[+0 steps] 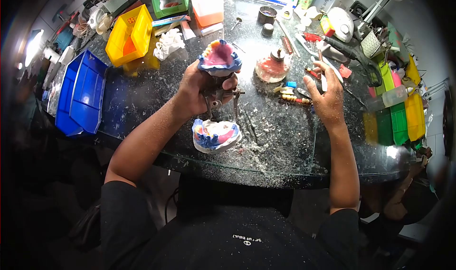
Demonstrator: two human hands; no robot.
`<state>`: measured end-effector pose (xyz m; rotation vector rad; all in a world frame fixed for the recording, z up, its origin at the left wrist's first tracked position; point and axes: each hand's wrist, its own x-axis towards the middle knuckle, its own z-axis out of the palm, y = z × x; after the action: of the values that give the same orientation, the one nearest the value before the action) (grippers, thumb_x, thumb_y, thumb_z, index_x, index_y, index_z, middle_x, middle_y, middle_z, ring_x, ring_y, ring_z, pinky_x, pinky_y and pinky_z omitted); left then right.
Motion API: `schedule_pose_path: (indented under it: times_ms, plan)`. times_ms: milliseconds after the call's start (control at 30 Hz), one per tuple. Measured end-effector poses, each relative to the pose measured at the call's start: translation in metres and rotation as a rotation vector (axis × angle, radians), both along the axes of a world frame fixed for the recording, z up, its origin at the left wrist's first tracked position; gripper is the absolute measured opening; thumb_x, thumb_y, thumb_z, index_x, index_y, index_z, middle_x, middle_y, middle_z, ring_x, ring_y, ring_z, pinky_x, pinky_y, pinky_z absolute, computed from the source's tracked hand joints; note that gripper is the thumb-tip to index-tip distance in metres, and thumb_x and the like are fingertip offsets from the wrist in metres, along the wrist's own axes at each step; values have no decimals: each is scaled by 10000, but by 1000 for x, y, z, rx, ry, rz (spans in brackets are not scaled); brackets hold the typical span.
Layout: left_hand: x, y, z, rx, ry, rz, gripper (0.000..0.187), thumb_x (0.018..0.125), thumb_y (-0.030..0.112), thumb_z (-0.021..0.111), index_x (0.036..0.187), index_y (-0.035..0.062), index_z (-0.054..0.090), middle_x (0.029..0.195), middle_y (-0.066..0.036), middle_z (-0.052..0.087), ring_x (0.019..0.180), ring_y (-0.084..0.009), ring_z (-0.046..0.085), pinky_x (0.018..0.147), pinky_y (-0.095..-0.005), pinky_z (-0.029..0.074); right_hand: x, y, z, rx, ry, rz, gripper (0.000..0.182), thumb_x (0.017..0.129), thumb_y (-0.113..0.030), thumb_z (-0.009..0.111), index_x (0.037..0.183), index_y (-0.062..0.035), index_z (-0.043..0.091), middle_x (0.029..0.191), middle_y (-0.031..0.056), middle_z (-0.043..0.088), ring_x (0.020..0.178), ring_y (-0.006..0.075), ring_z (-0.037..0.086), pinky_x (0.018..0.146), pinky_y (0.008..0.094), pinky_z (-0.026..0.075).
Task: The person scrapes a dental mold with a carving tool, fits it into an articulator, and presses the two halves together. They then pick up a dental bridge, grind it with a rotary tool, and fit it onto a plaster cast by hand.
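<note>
My left hand (194, 90) is wrapped round the metal frame of a dental articulator (217, 103), which stands opened out. Its upper plaster cast (221, 58) carries pink wax, blue material and a few yellowish teeth. Below my wrist, the lower plaster cast (216, 136) shows blue and pink wax on a white base. My right hand (328, 96) is closed on a slim hand tool with a brown handle (320, 56), over the right of the bench. Beside that hand lie a strip of artificial teeth (295, 99) and a small blue piece (291, 84).
A glass spirit burner (273, 68) with reddish liquid stands between my hands. Blue (78, 94) and yellow bins (129, 34) are at left, with crumpled tissue (169, 44) nearby. A black handpiece (339, 46) lies at right. White shavings cover the dark bench (280, 141).
</note>
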<state>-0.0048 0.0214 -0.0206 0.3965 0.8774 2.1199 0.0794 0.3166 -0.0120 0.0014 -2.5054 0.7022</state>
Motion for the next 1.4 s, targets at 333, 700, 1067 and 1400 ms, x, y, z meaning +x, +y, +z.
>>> schedule_pose_path:
  times_ms: [333, 700, 1067, 1400]
  plan:
    - [-1, 2, 4, 13, -113, -68, 497, 956, 461, 358, 1053, 20, 565, 711, -66, 553, 586, -140, 528, 468, -266, 419, -1, 1, -1, -7, 27, 11, 390, 828, -174, 689, 1161, -17, 559, 999, 153, 608, 948, 290, 605, 867, 386, 459]
    - [6, 3, 7, -189, 283, 126, 434, 990, 462, 377, 1189, 103, 516, 795, -83, 606, 636, -101, 554, 472, -196, 418, -1, 2, -5, 34, -86, -22, 460, 826, -258, 695, 1190, -20, 544, 1082, 181, 588, 1031, 323, 577, 920, 410, 432]
    - [11, 8, 18, -455, 267, 233, 578, 995, 541, 227, 1112, 98, 579, 752, -59, 637, 551, -75, 531, 438, -191, 379, -1, 2, -5, 12, -119, -34, 490, 829, -281, 690, 1223, -37, 527, 1129, 181, 573, 1082, 333, 552, 953, 418, 411]
    - [-8, -5, 24, -348, 352, 404, 544, 919, 530, 514, 1155, 41, 545, 862, -75, 671, 746, -119, 665, 695, -291, 551, -1, 2, -5, 10, -121, -31, 493, 821, -261, 701, 1222, -34, 526, 1124, 182, 576, 1073, 330, 560, 943, 415, 420]
